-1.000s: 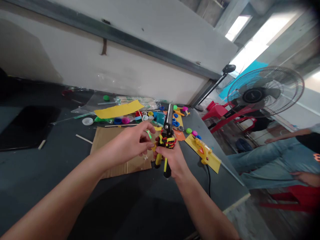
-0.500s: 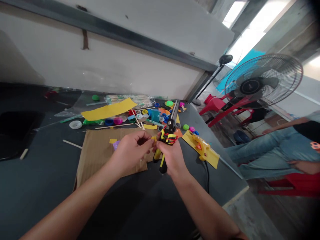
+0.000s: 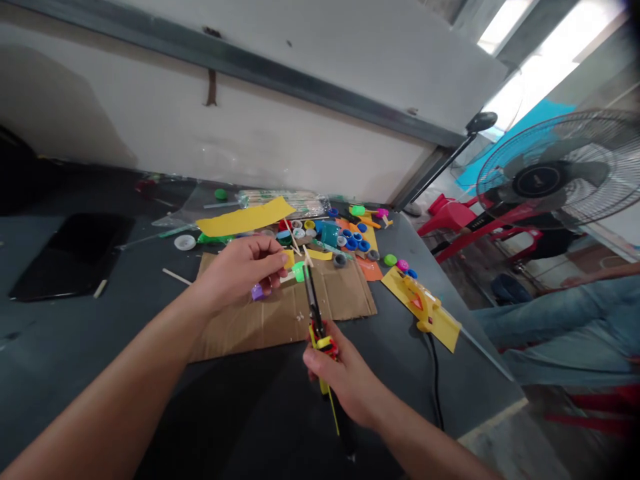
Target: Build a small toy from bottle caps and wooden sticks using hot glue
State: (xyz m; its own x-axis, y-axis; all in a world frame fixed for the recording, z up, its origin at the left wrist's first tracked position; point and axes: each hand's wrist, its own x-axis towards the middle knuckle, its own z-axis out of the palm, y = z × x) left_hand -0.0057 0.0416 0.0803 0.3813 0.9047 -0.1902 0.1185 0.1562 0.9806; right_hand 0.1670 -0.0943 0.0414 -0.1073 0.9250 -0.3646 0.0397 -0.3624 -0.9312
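Note:
My left hand (image 3: 245,270) is closed over the cardboard, its thumb and fingertips pinching a small yellow piece (image 3: 289,259). A green bottle cap (image 3: 299,271) with a pale stick beside it shows just right of those fingertips; whether they touch the hand I cannot tell. Below the fingers is a purple cap (image 3: 257,292). My right hand (image 3: 340,367) is wrapped round the black and yellow handles of a pair of shears (image 3: 313,303). Their dark blades point up and away, with the tips close to the green cap. Under both lies a brown cardboard sheet (image 3: 280,323).
Several coloured bottle caps (image 3: 351,244), a yellow strip (image 3: 245,218) and a bag of wooden sticks (image 3: 285,201) lie along the wall. A yellow glue gun (image 3: 423,307) with a black cord rests on yellow card at right. A phone (image 3: 73,257) lies left. Beyond the edge are a fan (image 3: 540,180) and a seated person.
My hands have moved apart. The right hand has drawn the shears down toward me, while the left keeps the yellow piece. The view has turned slightly left.

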